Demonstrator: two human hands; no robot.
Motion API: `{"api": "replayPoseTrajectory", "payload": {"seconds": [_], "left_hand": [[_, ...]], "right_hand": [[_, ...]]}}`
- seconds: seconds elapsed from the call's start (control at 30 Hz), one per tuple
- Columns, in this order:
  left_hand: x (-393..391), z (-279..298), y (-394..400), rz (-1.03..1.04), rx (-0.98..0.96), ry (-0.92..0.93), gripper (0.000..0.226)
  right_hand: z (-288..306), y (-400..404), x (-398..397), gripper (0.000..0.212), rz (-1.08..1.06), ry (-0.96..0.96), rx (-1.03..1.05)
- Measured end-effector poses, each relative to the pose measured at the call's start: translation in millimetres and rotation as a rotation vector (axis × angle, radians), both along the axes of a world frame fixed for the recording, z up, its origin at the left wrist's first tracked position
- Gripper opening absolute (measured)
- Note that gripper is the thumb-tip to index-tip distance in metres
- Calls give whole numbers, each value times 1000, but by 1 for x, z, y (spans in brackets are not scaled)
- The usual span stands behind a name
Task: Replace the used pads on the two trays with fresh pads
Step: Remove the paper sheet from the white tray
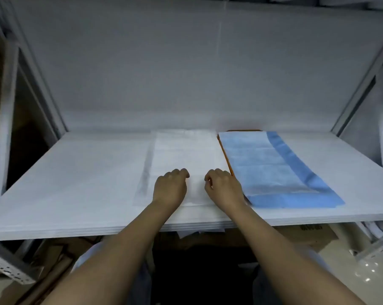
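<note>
A flat white rectangular pad [186, 155] is being pressed near the front edge of the white shelf board [76, 172], midway along it, running back toward the rear edge. The left hand [170, 188] and right hand [222, 190] are being rested on its near end, fingers curled; whether the pad is being pinched cannot be told. Just right, a blue-bordered pale blue pad [274, 170] is lying over an orange tray [225, 155], only its edge showing.
</note>
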State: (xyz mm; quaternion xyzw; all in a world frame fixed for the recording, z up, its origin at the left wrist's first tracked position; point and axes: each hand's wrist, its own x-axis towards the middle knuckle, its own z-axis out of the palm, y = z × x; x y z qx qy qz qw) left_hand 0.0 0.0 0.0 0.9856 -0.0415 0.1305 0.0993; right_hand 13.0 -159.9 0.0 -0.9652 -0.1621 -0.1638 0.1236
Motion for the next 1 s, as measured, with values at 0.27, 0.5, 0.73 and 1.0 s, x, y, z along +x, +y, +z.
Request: {"api": "replayPoseTrajectory", "payload": {"seconds": [0.27, 0.5, 0.73, 1.0], "left_hand": [[13, -28, 16, -129, -19, 253, 51], [16, -42, 31, -224, -2, 455, 70], [19, -33, 34, -228, 70, 527, 73], [19, -23, 39, -124, 76, 347, 48]], "right_hand": [[-37, -3, 22, 45, 161, 250, -124], [-37, -10, 27, 68, 312, 466, -204], [-34, -6, 35, 39, 316, 340, -244], [-29, -2, 32, 6, 193, 36, -146]]}}
